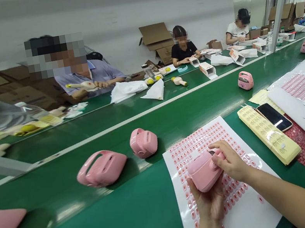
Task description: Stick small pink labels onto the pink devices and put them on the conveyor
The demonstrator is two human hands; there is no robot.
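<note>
While the left hand cradled a pink housing, the right hand pinched its top. White cartons on the far belt stood open, contents unseen.

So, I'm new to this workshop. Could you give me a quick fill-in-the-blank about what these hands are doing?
The left hand cradles a glossy pink plastic case from ____.
The right hand rests its fingers on the case's ____.
Under the hands lies a white sheet of small ____ labels.
A black smartphone lies to the ____ of that sheet.

Missing words: below; top; pink; right.
</note>
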